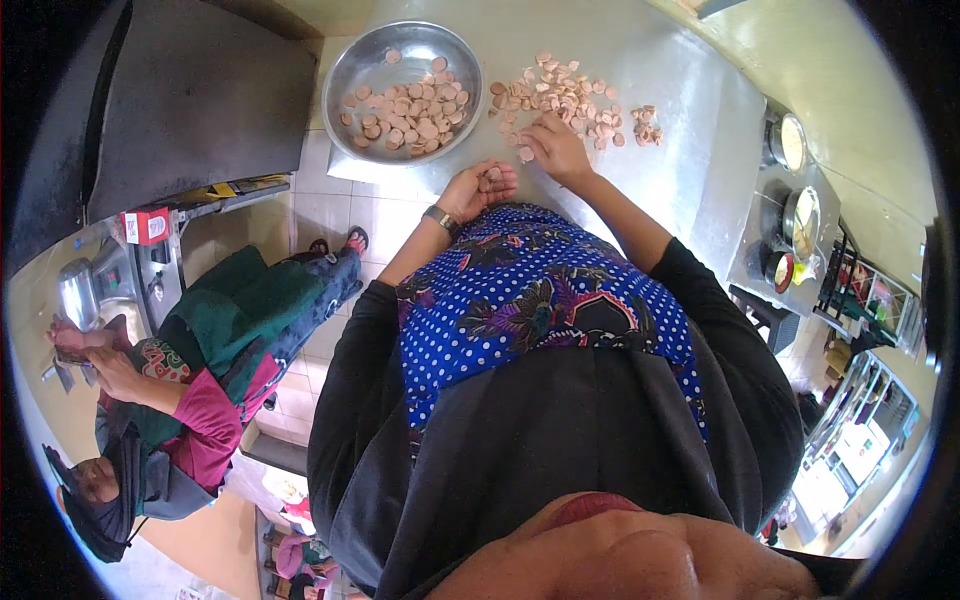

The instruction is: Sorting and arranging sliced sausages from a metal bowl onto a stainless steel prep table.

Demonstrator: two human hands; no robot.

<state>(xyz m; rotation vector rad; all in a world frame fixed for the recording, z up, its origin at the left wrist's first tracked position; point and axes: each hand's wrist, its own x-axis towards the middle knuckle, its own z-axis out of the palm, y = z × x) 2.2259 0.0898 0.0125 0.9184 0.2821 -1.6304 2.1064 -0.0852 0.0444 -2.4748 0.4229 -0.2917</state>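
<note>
My left hand [480,189] is palm up near the table's front edge, with a few round sausage slices [492,175] resting on its curled fingers and palm. To its right, my right hand [559,150] reaches over the steel table with its fingers bent down. A pale sausage slice [526,154] is at its thumb and fingertips. Just beyond that hand spreads a loose pile of sausage slices [566,90], with a smaller cluster [646,126] off to the right. A wide steel basin [367,71] left of the pile holds many more slices [420,112].
The basin overhangs the corner of the steel table [697,97]. Pots [801,217] stand on a side counter [757,225] at the right. At the left, a co-worker in a green apron [225,300] stands near a dark cabinet [202,97] and a red-and-white box [147,226].
</note>
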